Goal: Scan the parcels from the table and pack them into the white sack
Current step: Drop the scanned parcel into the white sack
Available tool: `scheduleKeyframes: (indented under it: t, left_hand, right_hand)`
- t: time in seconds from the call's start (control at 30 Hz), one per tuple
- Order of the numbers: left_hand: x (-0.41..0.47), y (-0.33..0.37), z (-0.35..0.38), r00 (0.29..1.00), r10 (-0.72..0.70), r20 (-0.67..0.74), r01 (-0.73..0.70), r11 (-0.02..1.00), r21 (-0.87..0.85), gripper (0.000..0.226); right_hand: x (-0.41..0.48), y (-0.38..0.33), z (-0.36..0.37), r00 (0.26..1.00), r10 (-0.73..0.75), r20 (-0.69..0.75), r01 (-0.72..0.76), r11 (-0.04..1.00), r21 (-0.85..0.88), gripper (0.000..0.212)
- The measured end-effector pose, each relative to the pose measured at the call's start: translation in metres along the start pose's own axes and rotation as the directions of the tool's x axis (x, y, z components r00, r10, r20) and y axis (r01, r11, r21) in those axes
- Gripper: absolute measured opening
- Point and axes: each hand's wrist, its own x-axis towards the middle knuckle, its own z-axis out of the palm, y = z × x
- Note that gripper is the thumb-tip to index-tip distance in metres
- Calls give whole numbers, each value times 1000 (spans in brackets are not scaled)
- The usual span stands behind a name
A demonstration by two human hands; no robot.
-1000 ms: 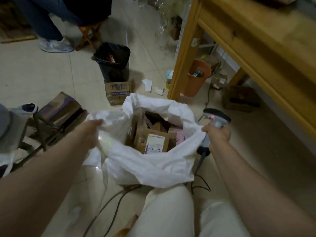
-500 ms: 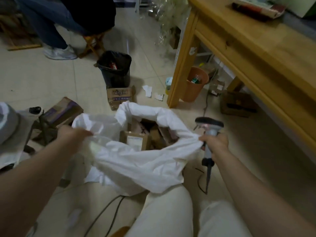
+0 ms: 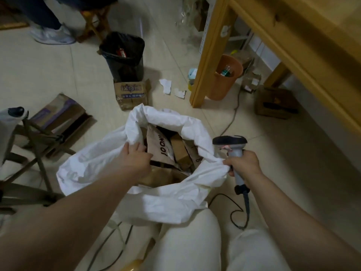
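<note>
The white sack (image 3: 156,204) stands open on the floor in front of my knees. Inside it lie several brown parcels, among them a kraft envelope with black print (image 3: 159,147) and a small cardboard box (image 3: 180,151). My left hand (image 3: 134,161) holds the sack's left rim, thumb outside and fingers inside over the parcels. My right hand (image 3: 244,165) grips the handle of the grey barcode scanner (image 3: 230,141) and also pinches the sack's right rim. The wooden table (image 3: 293,36) rises at the right; its top is out of view.
A black bin (image 3: 123,55) and a printed carton (image 3: 130,92) stand beyond the sack. An orange bin (image 3: 222,81) sits by the table leg (image 3: 207,55), with a box (image 3: 275,104) under the table. Flattened cardboard (image 3: 58,116) and a folding frame (image 3: 39,145) lie left. The scanner cable (image 3: 234,214) loops by my leg.
My left hand has moved right along the sack's rim to the mouth, over the parcels. The sack opening has shifted and narrowed. My right hand keeps the scanner and the right rim.
</note>
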Motion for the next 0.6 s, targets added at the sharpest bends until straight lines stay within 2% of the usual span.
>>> scheduleKeyframes:
  t: [0.07,0.13,0.2,0.23,0.3,0.37,0.43,0.47,0.5,0.57,0.6]
  left_hand:
    - [17,-1,5,991,-134,7,134,991,-27,55]
    - [33,-15,6,953,-302,-7,301,952,-60,67]
    - [50,-36,5,877,-481,-23,477,874,-93,77]
    - [57,-46,4,827,-562,-23,554,821,-136,80]
    - [65,-64,4,723,-691,27,675,697,-243,80]
    - [71,-78,6,637,-762,116,747,572,-338,77]
    - [72,-87,8,586,-770,253,772,435,-464,79]
    - [70,-90,9,604,-727,327,755,390,-527,82]
    - [66,-90,10,647,-659,382,728,386,-566,81]
    - [58,-88,12,725,-527,443,674,409,-616,63]
    - [54,-85,11,748,-475,464,651,388,-652,55]
  right_hand:
    - [8,-2,-5,999,-26,32,29,992,-123,14]
    - [21,-11,-8,991,-134,16,134,958,-254,18]
    - [37,-27,-4,971,-241,-4,231,936,-266,20]
    - [46,-37,1,970,-245,8,239,942,-237,22]
    - [63,-56,14,985,-132,111,146,981,-128,24]
    - [77,-64,26,965,18,260,6,996,-94,28]
    - [86,-59,36,925,135,356,-98,988,-121,32]
    - [89,-52,40,903,182,388,-144,982,-125,36]
    - [90,-44,43,883,218,416,-185,976,-118,40]
    - [89,-28,49,852,255,457,-238,967,-94,43]
    - [87,-22,51,844,259,469,-242,965,-97,42]
